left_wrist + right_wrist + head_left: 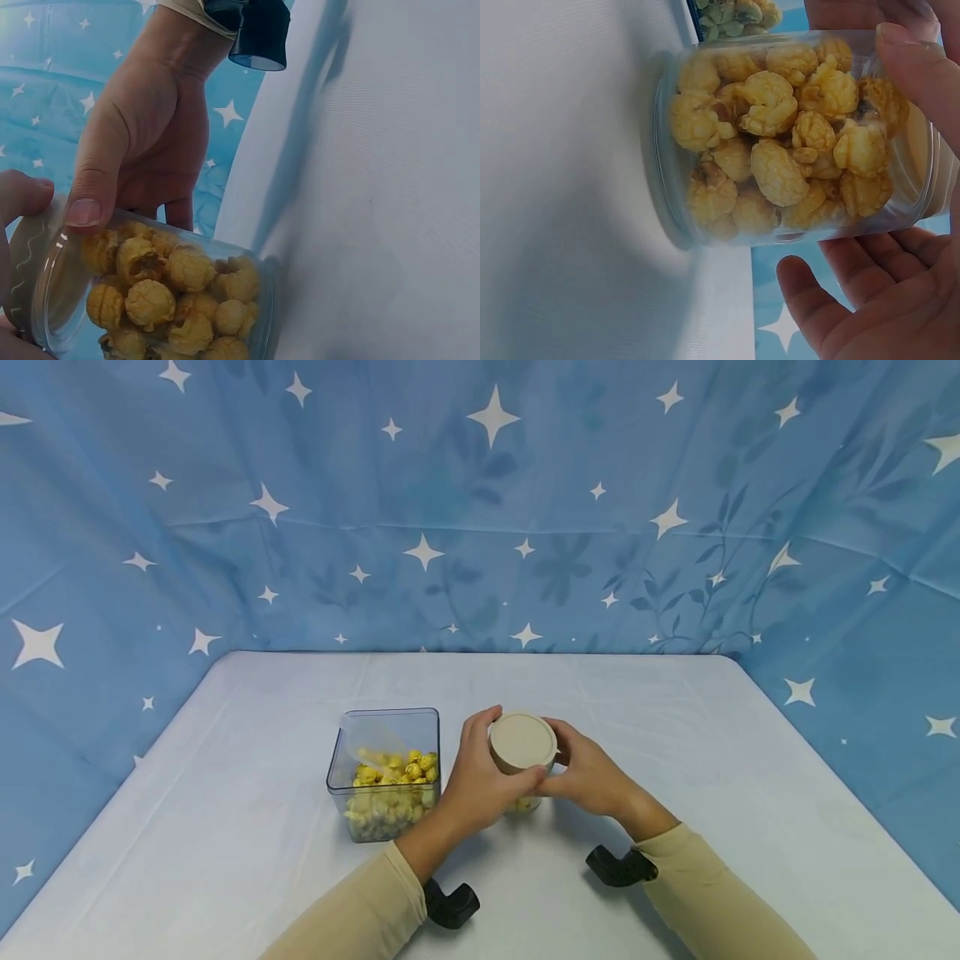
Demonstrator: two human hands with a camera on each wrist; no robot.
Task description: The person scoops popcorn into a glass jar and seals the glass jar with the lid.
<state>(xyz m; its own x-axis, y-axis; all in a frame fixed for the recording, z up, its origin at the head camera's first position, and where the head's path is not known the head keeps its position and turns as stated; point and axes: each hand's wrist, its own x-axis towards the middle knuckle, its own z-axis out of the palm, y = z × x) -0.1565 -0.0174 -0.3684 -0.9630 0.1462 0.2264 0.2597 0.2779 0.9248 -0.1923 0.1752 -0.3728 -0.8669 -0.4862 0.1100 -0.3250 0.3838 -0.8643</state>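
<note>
A clear jar of caramel popcorn (769,150) with a beige lid (522,742) stands upright between both hands. My left hand (483,777) holds it from the left, its thumb (86,202) lying against the clear wall just below the lid. From the opposite side my right hand (588,774) grips around the top of the jar, thumb and fingers at the lid's rim. The two thumbs meet at the front in the head view. In the right wrist view, the right fingers (870,277) spread along the jar's side. Whether its base touches the cloth I cannot tell.
Left of the hands, a clear square container (383,789) holds yellow popcorn, with a translucent scoop-like piece (367,737) leaning inside. A white cloth (675,727) covers the table. Behind it hangs a blue curtain (450,468) with white stars.
</note>
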